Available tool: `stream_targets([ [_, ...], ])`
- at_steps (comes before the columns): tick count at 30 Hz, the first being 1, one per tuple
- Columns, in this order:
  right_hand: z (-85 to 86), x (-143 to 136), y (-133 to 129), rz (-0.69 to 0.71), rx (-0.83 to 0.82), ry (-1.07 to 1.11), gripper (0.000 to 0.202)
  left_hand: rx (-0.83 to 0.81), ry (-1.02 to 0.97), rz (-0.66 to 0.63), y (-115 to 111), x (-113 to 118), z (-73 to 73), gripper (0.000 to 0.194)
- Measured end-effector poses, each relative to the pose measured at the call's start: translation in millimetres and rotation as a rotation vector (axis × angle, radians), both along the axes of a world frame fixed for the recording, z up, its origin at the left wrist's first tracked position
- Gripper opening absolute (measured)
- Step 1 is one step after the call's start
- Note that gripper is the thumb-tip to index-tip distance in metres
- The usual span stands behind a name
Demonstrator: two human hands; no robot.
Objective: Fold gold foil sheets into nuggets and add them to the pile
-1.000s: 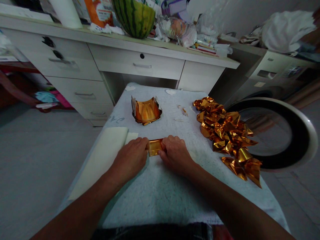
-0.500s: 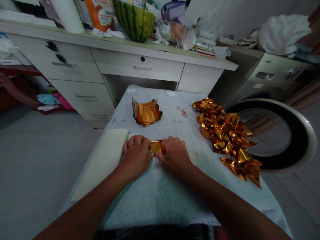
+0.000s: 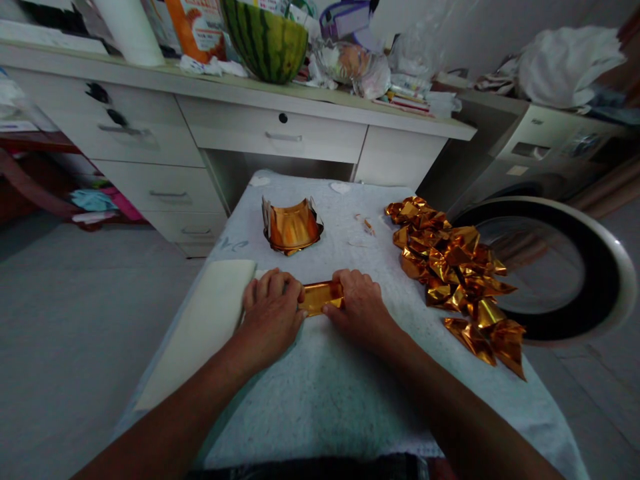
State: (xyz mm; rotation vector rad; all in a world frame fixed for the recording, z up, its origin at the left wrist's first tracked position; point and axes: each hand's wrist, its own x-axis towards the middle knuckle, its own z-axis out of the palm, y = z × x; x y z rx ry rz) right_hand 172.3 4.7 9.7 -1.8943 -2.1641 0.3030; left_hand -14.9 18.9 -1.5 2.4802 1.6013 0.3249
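A small strip of shiny gold foil lies flat on the cloth-covered table between my hands. My left hand grips its left end, fingers curled and thumb close to the lower edge. At the right end, my right hand holds the foil with thumb and fingers. Behind them stands a curved stack of gold foil sheets. A heap of folded gold foil pieces spreads along the table's right side. White folded paper lies left of my left hand.
Small scraps lie near the table's far middle. Beyond it is a white counter with drawers, bearing a cut watermelon and bags. At the right, a washing machine has its round door open beside the table.
My right hand has shifted a little to the right, so more of the gold foil shows between my hands. My left hand has stayed almost in place.
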Motion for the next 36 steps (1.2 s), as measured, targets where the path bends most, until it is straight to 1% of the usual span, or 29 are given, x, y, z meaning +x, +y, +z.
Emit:
stream_targets([
  [7, -0.7, 35, 4, -0.090, -0.055, 0.031, 0.047, -0.020, -0.021, -0.014, 0, 0, 3.6, 0.010],
  [12, -3.1, 45, 6, -0.073, -0.072, 0.040, 0.048, 0.002, -0.036, -0.007, 0, 1, 1.4, 0.007],
  [15, -4.3, 47, 6, -0.043, -0.053, 0.092, 0.041, 0.039, -0.054, -0.006, -1, 0, -0.9, 0.009],
  [18, -2.6, 45, 4, 0.001, 0.020, 0.179, 0.029, 0.067, -0.069, -0.024, -1, 2, -1.3, 0.012],
  [21, 1.5, 36, 1, 0.057, 0.125, 0.254, 0.016, 0.102, -0.073, -0.053, -3, 5, -0.8, 0.014],
  [22, 2.7, 32, 0, 0.095, 0.146, 0.262, 0.012, 0.122, -0.069, -0.060, -3, 6, -0.8, 0.014],
  [24, 3.7, 23, -2, 0.181, 0.128, 0.243, 0.006, 0.169, -0.049, -0.083, -3, 8, -0.5, 0.015],
  [26, 2.7, 16, -2, 0.230, 0.078, 0.204, 0.005, 0.183, -0.013, -0.164, -2, 8, 0.4, 0.016],
  [29, -1.0, 10, -1, 0.217, 0.021, 0.165, 0.003, 0.106, 0.051, -0.355, -2, 6, 4.5, 0.019],
  [31, -3.5, 9, 1, 0.199, 0.004, 0.154, 0.004, 0.057, 0.099, -0.428, -4, 4, 9.2, 0.022],
  [33, -5.5, 9, 2, 0.190, 0.003, 0.152, 0.005, 0.041, 0.162, -0.433, -9, 4, 14.9, 0.023],
  [36, -7.2, 10, 2, 0.189, 0.008, 0.158, 0.007, 0.008, 0.253, -0.395, -19, 7, 23.5, 0.024],
])
